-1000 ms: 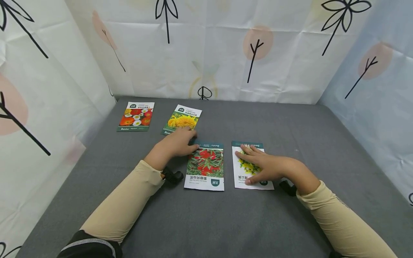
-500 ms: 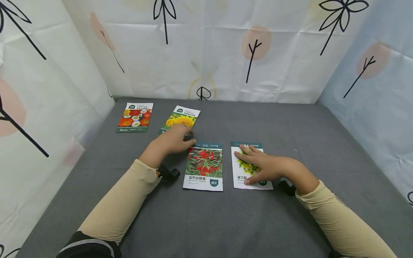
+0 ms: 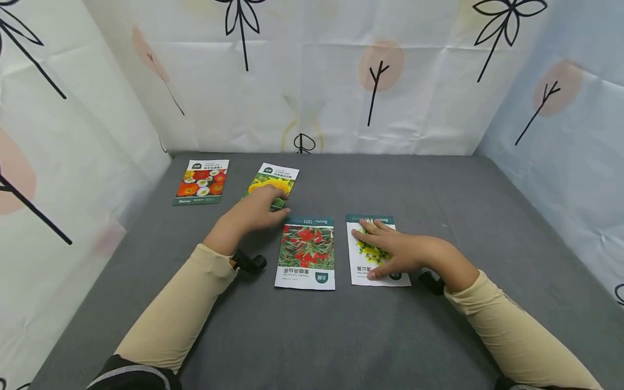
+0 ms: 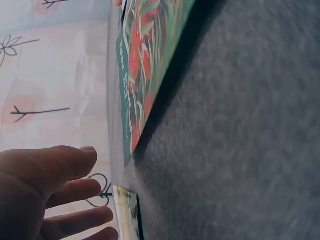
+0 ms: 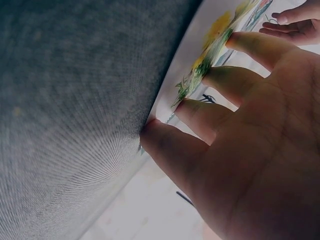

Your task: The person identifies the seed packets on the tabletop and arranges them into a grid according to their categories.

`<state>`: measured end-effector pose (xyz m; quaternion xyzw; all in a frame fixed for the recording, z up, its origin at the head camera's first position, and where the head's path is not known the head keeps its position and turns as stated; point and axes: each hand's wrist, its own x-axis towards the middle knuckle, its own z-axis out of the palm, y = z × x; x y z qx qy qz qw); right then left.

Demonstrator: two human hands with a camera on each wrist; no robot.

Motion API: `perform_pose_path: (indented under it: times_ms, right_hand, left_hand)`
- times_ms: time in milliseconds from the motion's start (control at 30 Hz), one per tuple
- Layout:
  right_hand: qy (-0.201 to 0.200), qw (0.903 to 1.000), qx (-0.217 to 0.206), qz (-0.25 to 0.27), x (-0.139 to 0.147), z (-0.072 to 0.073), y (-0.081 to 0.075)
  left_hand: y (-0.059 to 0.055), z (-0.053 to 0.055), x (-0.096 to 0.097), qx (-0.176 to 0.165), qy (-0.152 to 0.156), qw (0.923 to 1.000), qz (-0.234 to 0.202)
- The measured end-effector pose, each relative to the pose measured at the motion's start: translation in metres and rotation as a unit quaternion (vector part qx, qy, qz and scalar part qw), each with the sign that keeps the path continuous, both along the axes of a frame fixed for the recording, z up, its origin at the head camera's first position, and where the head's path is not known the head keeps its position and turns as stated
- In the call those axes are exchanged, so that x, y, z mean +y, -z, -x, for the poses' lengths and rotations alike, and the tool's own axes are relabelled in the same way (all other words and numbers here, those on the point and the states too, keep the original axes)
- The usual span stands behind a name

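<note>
A seed packet with red flowers (image 3: 306, 249) lies upside down on the grey table, in the middle. Just beyond its upper left corner is my left hand (image 3: 251, 212), fingers relaxed and reaching over the lower part of a packet with big yellow flowers (image 3: 279, 173). The left wrist view shows that hand (image 4: 45, 185) with thumb and fingers apart and nothing between them. My right hand (image 3: 404, 252) rests spread on a white packet with small yellow flowers (image 3: 358, 260), covering part of its picture. In the right wrist view its fingertips (image 5: 187, 107) touch the packet.
At the back left of the grey table (image 3: 312, 341) lies another seed packet with red, orange and white flowers (image 3: 202, 181). White patterned cloth (image 3: 331, 97) stands behind the table and along both sides.
My left hand has drawn a little left, its thumb coming off the corner of the red-flower packet. The right hand stays on its packet. The head view has shifted slightly.
</note>
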<state>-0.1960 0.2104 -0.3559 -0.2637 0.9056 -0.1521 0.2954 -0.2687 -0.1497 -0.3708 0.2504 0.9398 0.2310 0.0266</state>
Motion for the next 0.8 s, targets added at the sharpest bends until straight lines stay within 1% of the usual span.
perform_pose_path:
  times_ms: [267,400,567,667,800]
  right_hand:
    - [-0.006,1.0000,0.001,-0.007,0.002,0.000,-0.002]
    - [-0.003,1.0000,0.002,-0.006,0.003,0.000,-0.003]
    - [0.002,1.0000,0.000,-0.006,0.004,-0.002,-0.002]
    - [0.003,1.0000,0.001,-0.005,0.003,-0.002,-0.002]
    - [0.006,1.0000,0.004,-0.006,0.003,-0.003,-0.002]
  left_hand:
    - [0.007,0.006,-0.012,0.012,-0.020,0.9997,0.000]
    - [0.007,0.011,-0.015,0.011,-0.029,0.9995,0.012]
    - [0.006,0.019,-0.017,0.008,-0.039,0.9988,0.030]
    - [0.006,0.025,-0.018,0.008,-0.039,0.9985,0.036]
    - [0.006,0.032,-0.018,0.002,-0.033,0.9983,0.049]
